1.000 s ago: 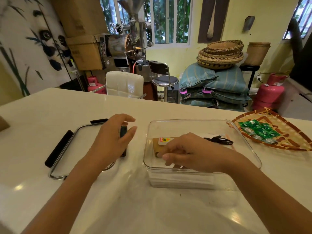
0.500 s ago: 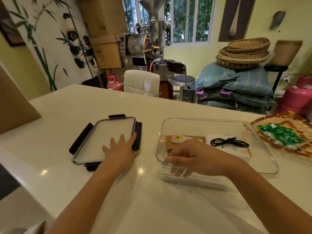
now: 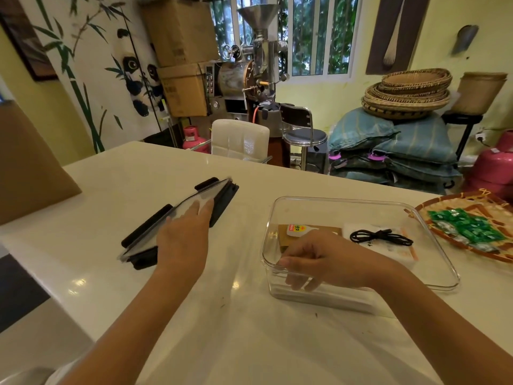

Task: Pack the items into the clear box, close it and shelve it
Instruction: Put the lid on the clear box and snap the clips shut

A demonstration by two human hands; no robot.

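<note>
In left hand (image 3: 181, 240), lid (image 3: 177, 215) tilted

White table (image 3: 249, 343), clear box (image 3: 361, 202) (open), woven tray (image 3: 433, 207)

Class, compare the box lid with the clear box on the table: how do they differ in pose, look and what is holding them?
The lid is tilted, one edge raised off the table; the clear box sits flat. The lid has black clips along its edges; the box has none. The left hand grips the lid, while the right hand holds the box's near rim. The box contains a black cable; the lid carries nothing. Both are see-through.
</note>
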